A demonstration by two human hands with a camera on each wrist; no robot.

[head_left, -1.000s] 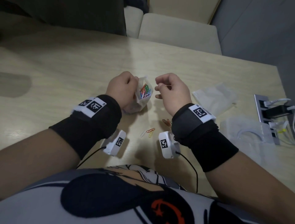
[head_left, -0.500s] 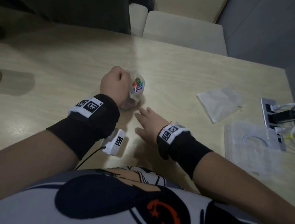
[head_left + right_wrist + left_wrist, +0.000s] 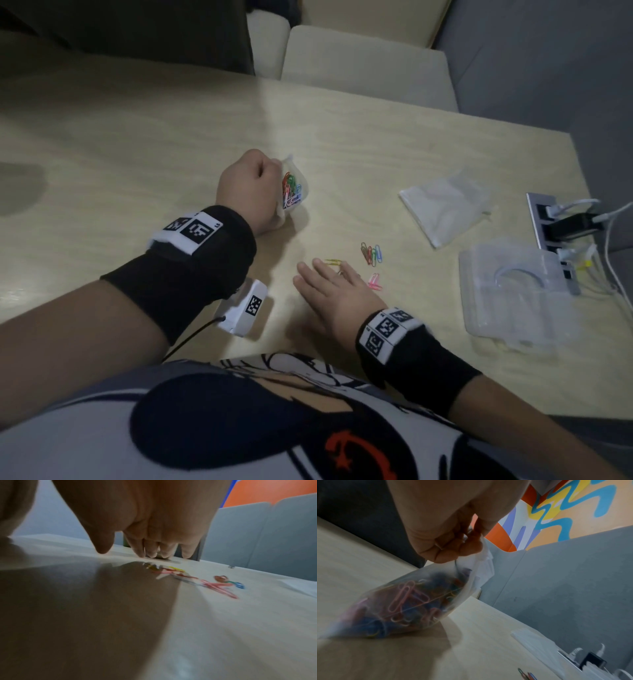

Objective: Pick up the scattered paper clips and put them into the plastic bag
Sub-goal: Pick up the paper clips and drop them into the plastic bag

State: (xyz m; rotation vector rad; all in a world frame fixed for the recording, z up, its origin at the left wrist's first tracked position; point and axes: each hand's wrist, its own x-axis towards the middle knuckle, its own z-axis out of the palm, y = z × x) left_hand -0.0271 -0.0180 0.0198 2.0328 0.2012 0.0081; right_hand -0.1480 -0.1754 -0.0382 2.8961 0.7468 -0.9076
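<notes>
— Fingers of the left hand are curled tight round the top edge of the plastic bag, yes? I can only see the knuckles from where I stand.

— Yes, it pinches the rim, and the bag hangs from that grip with its belly resting on the table. It is stuffed with coloured paper clips, pink, blue, red and green, showing through the film.

— And the right hand?

— Flat and spread, palm down, fingers straight and holding nothing. It sits nearer the person than the left hand, with clear table between the two. Whether the fingertips actually touch the wood I cannot tell; from the wrist view they hover right at the surface.

— Where are the loose ones?

— A yellow clip lies right at the tips of the right hand's fingers. Just beyond and outward of that hand is a small cluster of clips, brown, red, green and blue, lying side by side. A pair of pink clips lies beside the little-finger edge of the hand.

— Anything else out there?

— Further outward from the right hand, an empty clear bag lies flat, and nearer the person a clear plastic box sits against a socket strip with cables plugged in.
</notes>
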